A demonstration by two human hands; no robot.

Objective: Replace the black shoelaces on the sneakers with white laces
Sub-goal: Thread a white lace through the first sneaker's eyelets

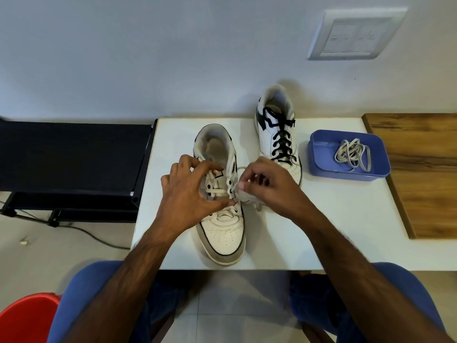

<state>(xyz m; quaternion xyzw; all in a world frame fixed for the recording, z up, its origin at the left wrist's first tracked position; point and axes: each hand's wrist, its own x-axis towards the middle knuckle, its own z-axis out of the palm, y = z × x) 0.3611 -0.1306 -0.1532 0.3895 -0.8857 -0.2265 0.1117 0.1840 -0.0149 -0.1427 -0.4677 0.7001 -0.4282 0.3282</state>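
- Closest in, blue-trousered knees (99, 293) sit under the table edge, a red tub (27, 318) at the bottom left corner.
- On the white table (333, 219), the near sneaker (222, 233) points its toe at the person, heel towards the wall.
- A white lace (217, 192) runs across its lower eyelets; the upper eyelets stand bare.
- Left hand (188, 191) arches over the tongue, fingers curled, thumb tip pressed down on the lace by an eyelet on the shoe's right side. Whether the forefinger meets it, I cannot tell.
- Right hand (267, 184) sits just beside the shoe, thumb and forefinger pinching the loose end of the white lace, the other fingers curled in; a blurred tail of lace hangs beneath it onto the table.
- Just behind that hand, the second sneaker (278, 127) stands heel up towards the wall, black lace (282, 137) threaded all the way.
- To its right, a blue tray (321, 154) holds a loose tangle of pale spare lace (353, 154).
- A wooden board (420, 169) lies at the table's right end.
- Left of the table, a black rack (69, 157) with a cable (94, 236) trailing across the floor.
- Far back, a white switch plate (356, 33) on the wall.
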